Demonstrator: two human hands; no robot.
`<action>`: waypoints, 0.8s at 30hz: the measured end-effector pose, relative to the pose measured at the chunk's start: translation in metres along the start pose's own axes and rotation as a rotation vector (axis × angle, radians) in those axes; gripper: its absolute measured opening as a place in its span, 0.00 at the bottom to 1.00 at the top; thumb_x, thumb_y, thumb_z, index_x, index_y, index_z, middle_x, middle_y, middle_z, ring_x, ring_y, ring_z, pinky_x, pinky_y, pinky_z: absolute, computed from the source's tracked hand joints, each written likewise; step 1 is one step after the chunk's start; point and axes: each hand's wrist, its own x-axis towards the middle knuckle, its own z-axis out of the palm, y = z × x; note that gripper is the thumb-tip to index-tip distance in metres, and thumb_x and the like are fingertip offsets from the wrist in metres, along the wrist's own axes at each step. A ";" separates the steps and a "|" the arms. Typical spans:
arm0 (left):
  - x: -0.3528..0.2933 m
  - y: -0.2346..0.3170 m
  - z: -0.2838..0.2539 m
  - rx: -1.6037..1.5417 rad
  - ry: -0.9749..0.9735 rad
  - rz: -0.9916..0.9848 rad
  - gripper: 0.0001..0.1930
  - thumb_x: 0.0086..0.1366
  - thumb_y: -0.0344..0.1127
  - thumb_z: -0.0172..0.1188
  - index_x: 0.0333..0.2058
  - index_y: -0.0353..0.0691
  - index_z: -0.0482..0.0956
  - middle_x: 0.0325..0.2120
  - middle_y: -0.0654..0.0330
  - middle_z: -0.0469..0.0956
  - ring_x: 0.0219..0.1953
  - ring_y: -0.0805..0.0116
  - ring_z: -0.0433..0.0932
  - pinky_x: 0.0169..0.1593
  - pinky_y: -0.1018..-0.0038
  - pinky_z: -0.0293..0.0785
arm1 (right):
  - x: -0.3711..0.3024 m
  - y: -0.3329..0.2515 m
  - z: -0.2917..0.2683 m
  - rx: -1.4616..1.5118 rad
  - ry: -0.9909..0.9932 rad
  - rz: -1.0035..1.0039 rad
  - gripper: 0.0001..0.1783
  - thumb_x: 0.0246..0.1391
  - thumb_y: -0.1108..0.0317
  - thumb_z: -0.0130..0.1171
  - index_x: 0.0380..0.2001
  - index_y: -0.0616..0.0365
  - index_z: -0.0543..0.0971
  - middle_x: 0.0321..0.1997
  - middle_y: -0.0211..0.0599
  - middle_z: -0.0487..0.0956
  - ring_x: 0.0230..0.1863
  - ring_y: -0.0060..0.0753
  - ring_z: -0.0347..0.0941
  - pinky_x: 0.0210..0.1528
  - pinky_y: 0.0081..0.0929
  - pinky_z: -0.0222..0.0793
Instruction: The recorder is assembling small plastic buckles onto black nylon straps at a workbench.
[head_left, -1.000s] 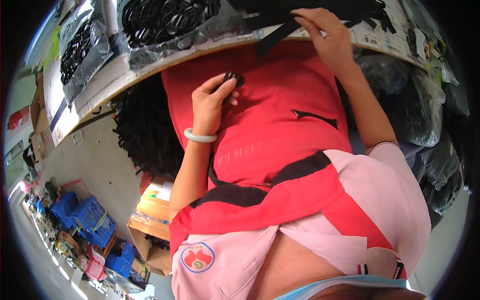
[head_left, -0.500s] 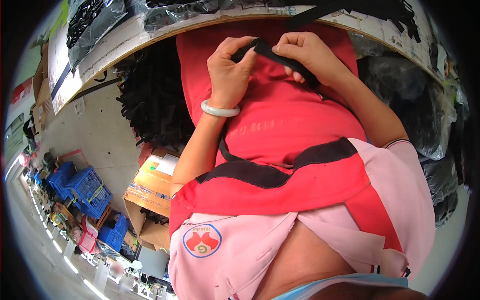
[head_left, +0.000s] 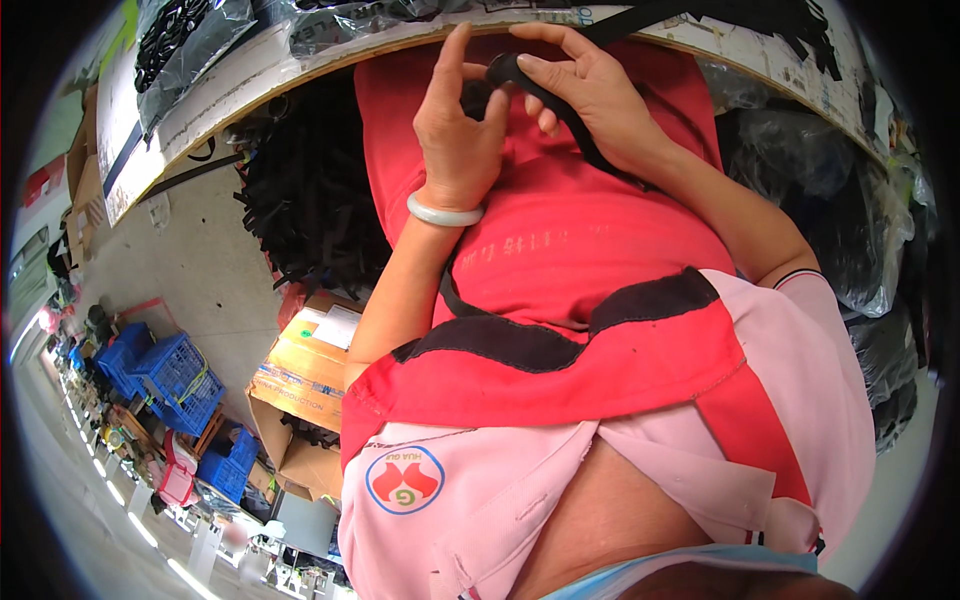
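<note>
A black webbing strap [head_left: 574, 120] curves over my lap, its upper end folded into a loop. My right hand [head_left: 600, 105] pinches it between thumb and fingers just below the loop. Close on the left, my left hand [head_left: 455, 140] has its index finger stretched up and its thumb apart. A small dark piece shows between the left thumb and fingers; whether it touches them I cannot tell. Below both hands lies my red apron [head_left: 560, 220]. Another black strap [head_left: 640, 18] lies on the worktable edge [head_left: 330, 62] beyond the right hand.
Clear plastic bags with black parts [head_left: 190, 50] lie on the table at the far left. Black straps [head_left: 310, 190] hang in a mass beneath it. An open cardboard box [head_left: 300, 375] and blue crates [head_left: 180, 380] stand left. Bagged black goods [head_left: 810, 200] are at right.
My left hand has let go of the strap and its fingers have spread upward. My right hand has shifted slightly up and left, and the strap's end now bends in a loop.
</note>
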 end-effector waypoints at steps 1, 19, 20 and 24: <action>-0.001 0.000 0.001 0.014 -0.006 0.022 0.36 0.50 0.16 0.60 0.59 0.41 0.65 0.27 0.60 0.77 0.27 0.70 0.77 0.32 0.76 0.74 | 0.001 0.001 0.001 0.009 -0.013 -0.042 0.22 0.61 0.63 0.56 0.55 0.62 0.67 0.24 0.32 0.78 0.20 0.18 0.73 0.23 0.13 0.69; -0.001 -0.012 -0.018 -1.026 -0.087 -0.923 0.17 0.66 0.36 0.55 0.49 0.30 0.72 0.34 0.55 0.78 0.25 0.69 0.77 0.20 0.78 0.72 | 0.025 0.010 -0.008 -0.197 -0.043 -0.148 0.14 0.59 0.60 0.57 0.41 0.59 0.77 0.28 0.28 0.79 0.25 0.14 0.72 0.28 0.12 0.69; -0.002 -0.018 -0.015 -1.094 -0.126 -0.959 0.16 0.67 0.35 0.54 0.49 0.30 0.73 0.34 0.55 0.78 0.25 0.70 0.77 0.19 0.79 0.71 | 0.026 0.016 -0.008 -0.278 -0.051 -0.248 0.13 0.59 0.58 0.58 0.37 0.58 0.78 0.24 0.25 0.77 0.22 0.12 0.70 0.24 0.11 0.65; -0.001 -0.022 -0.017 -1.142 -0.169 -0.949 0.14 0.66 0.34 0.56 0.45 0.30 0.76 0.30 0.56 0.79 0.22 0.72 0.75 0.19 0.80 0.68 | 0.013 0.002 0.005 -0.680 0.040 -0.686 0.08 0.58 0.66 0.59 0.31 0.59 0.79 0.25 0.20 0.71 0.30 0.11 0.67 0.34 0.12 0.62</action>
